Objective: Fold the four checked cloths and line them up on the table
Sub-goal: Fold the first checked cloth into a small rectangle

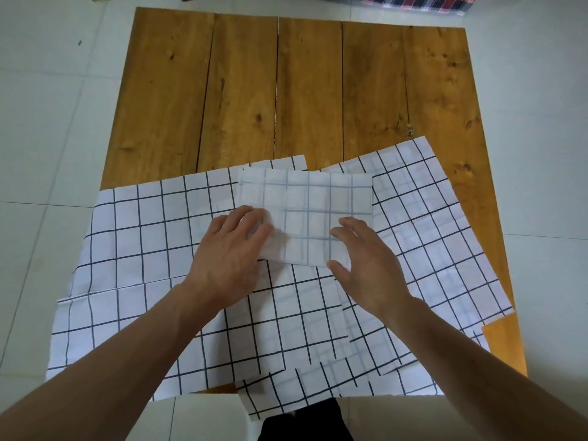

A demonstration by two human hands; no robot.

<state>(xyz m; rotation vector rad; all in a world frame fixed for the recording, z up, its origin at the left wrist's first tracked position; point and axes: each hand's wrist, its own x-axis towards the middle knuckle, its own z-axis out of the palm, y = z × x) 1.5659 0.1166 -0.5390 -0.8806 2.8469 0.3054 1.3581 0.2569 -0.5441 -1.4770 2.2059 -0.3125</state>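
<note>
Wooden planks make up the table (241, 90), its far half bare beyond the hands. Across its near half lie overlapping unfolded checked cloths (133, 249), white with dark grid lines, spreading out to either side of the hands and below them, some hanging over the near edge. On top of these sits a folded cloth (311, 198), its grid showing faintly. The left hand (229, 253) grips its near left corner, fingers curled on the fabric. The right hand (362, 259) rests spread at its near right corner, thumb at the edge.
</note>
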